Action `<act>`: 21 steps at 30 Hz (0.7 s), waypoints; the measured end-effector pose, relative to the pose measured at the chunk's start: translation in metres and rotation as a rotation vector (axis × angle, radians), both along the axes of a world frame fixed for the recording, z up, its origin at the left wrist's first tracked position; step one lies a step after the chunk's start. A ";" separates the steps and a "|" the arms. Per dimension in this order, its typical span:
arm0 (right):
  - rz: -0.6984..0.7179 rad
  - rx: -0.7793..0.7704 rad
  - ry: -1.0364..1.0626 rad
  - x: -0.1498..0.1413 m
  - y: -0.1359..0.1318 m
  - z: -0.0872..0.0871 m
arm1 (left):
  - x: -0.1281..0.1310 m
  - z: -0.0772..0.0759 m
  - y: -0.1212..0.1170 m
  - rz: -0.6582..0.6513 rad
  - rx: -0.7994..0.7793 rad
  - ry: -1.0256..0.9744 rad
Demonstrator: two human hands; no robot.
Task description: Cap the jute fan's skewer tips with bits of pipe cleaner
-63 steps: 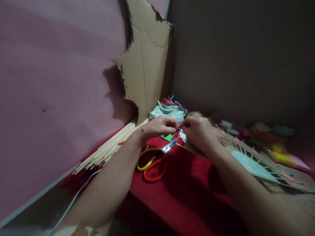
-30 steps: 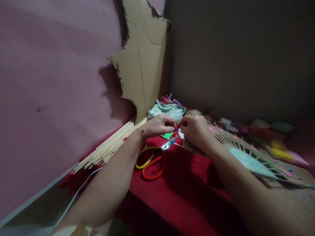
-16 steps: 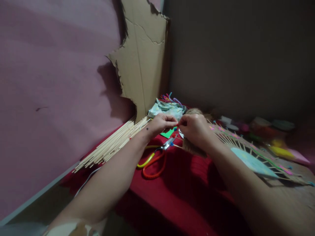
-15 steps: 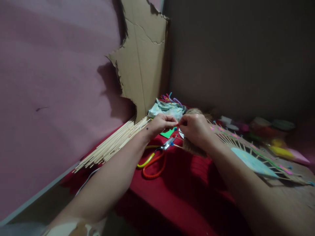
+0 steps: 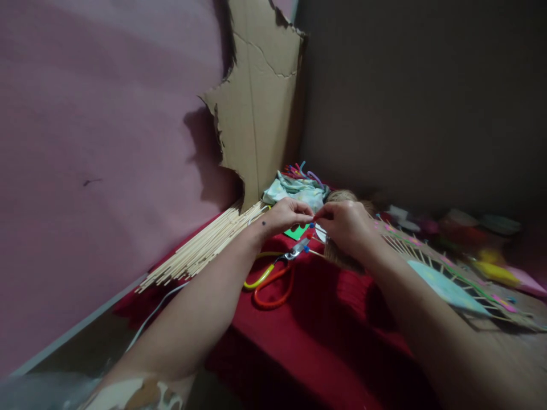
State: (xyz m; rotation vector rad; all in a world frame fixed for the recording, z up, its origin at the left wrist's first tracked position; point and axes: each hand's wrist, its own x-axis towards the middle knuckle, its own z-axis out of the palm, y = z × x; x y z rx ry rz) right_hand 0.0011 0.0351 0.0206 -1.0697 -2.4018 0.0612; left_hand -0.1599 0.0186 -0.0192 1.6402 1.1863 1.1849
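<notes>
My left hand (image 5: 293,215) is closed in a pinch, its fingertips meeting those of my right hand (image 5: 348,225), which is pinched too. Between them shows a small red piece (image 5: 315,218), too small to make out fully. Just below, thin sticks end in a red tip (image 5: 309,236) and a blue tip (image 5: 306,249). Those sticks run back under my right hand toward a brown, fibrous bundle (image 5: 339,256), partly hidden by it. Scissors (image 5: 290,253) with one yellow and one red handle lie on the red cloth (image 5: 316,319), their blades pointing at the stick tips.
Pale wooden sticks (image 5: 200,247) lie bundled along the pink wall (image 5: 106,142). Torn cardboard (image 5: 265,108) stands behind, beside a light-green patterned cloth (image 5: 294,191). A green piece (image 5: 296,233) lies below my left hand. At right is a decorated stick frame (image 5: 448,287) and a yellow packet (image 5: 496,273).
My left wrist has shifted a little right and its fingers have straightened slightly around the red piece. The view has drifted slightly. Both hands stay at the same stick tips.
</notes>
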 end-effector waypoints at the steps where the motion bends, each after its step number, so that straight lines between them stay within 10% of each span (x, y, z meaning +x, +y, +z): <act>1: 0.004 -0.002 0.008 0.000 0.000 0.000 | 0.000 0.001 -0.001 -0.002 0.000 0.006; 9: -0.011 0.019 0.024 -0.003 0.000 -0.001 | -0.011 0.006 -0.002 -0.021 0.001 0.196; 15: -0.048 0.037 0.040 -0.002 0.006 -0.002 | -0.013 0.022 -0.029 0.747 0.338 0.666; 21: -0.036 0.031 0.032 -0.001 0.007 -0.003 | 0.023 0.006 -0.090 0.361 -0.053 1.002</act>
